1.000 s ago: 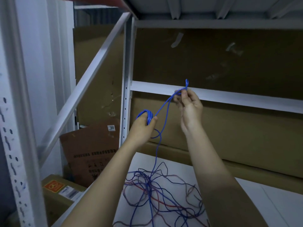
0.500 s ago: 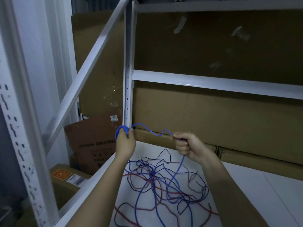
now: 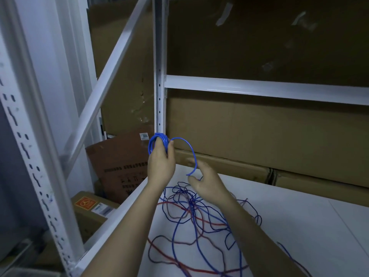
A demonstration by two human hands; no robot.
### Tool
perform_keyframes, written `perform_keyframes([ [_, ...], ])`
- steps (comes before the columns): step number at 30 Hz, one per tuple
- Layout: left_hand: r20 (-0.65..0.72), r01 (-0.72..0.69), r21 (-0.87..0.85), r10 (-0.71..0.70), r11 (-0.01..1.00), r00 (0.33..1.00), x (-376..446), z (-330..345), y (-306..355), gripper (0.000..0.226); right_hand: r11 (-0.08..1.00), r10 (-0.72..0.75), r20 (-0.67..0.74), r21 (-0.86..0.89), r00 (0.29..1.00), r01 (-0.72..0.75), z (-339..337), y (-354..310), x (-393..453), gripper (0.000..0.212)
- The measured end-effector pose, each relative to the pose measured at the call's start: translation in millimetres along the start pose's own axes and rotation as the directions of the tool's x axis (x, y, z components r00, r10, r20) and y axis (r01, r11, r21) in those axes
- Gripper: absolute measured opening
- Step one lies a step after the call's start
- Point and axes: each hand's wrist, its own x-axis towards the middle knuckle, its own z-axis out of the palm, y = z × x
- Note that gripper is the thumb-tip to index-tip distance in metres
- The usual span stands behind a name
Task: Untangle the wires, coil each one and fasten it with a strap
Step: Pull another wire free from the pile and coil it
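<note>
My left hand (image 3: 160,162) is raised over the shelf's left edge and grips a small coil of blue wire (image 3: 153,143) wound round its fingers. From the coil, the blue wire arcs right and down to my right hand (image 3: 207,186). That hand is blurred, its fingers spread, and the wire passes between thumb and fingers. Below both hands a tangle of blue, red and dull brown wires (image 3: 191,212) lies loose on the white shelf board (image 3: 299,226). No strap is in view.
A white steel upright (image 3: 159,86) and a cross beam (image 3: 259,88) frame the shelf, with large cardboard boxes (image 3: 259,132) behind it. A diagonal brace (image 3: 103,90) runs at the left. Lower left, a brown carton (image 3: 121,166) and a labelled box (image 3: 89,208) sit beyond the shelf edge.
Both hands came down from beam height to just above the shelf. My right hand, which gripped the wire, has moved close to the left hand and its fingers have loosened. The coil has grown.
</note>
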Motion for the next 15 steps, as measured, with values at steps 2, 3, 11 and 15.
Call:
perform_keyframes([
  [2,0.003,-0.009,0.046,0.009,0.999,1.000,0.0,-1.1,-1.4,0.025,0.953,0.069,0.033,0.295,0.997,-0.075,11.8,-8.6,-5.8,0.028],
  [3,0.010,-0.011,0.063,0.010,0.998,1.000,-0.2,-2.1,-3.6,0.024,0.924,0.082,0.008,0.374,0.997,-0.079,15.6,-9.9,-8.0,0.020],
  [11,0.143,0.021,0.230,-0.055,0.973,0.988,-2.6,-23.5,-34.6,0.028,0.989,-0.024,-0.218,0.138,0.976,0.056,-13.4,-4.7,-6.6,0.024],
  [15,0.279,0.078,0.081,-0.098,0.994,0.955,-14.9,-36.4,-39.1,0.030,0.925,-0.288,-0.256,-0.325,0.923,0.199,-41.6,-9.5,3.5,0.025],
])
